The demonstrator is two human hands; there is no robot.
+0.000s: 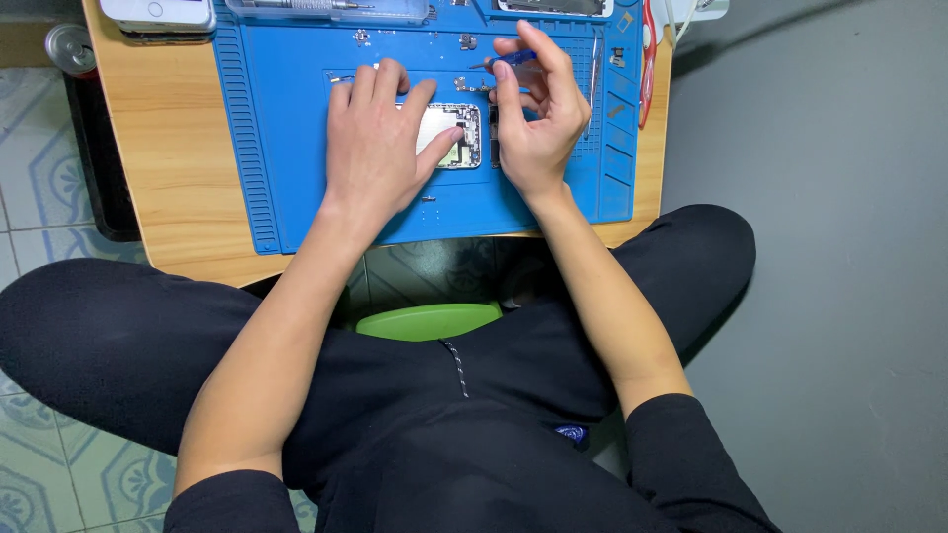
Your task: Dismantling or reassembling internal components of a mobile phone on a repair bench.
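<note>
Opened phone [449,135] — back removed, silver shield and small circuit parts exposed; lying flat near the middle of the blue repair mat [296,197], long side running left to right.

Left hand [375,138] — palm down, laid over the left part of the phone; fingers [367,87] spread and extended flat, thumb pressing on the phone's lower edge. Pinning rather than gripping.

Right hand [538,118] — just beside the phone's right end; fingers curled narrow around a small blue-handled screwdriver [513,61], pinched between thumb and forefinger. Tip hidden behind the hand; contact with the phone cannot be told.

Blue repair mat — ribbed strip down the left edge, small compartments along the right and top edges; covering most of the wooden desk [168,168]. Tiny loose screws and metal parts [464,85] scattered on the mat above the phone; one small piece [429,198] below it.

Second phone [158,14] — light-coloured, top left corner of the desk, off the mat.
Clear case with tools [326,10] — top edge, partly out of view.
Red-handled tool [647,59] — right edge of the mat.
Drink can [71,47] — beside the desk's left corner.
Green stool [427,321] — under the seated person, between dark-trousered legs.
</note>
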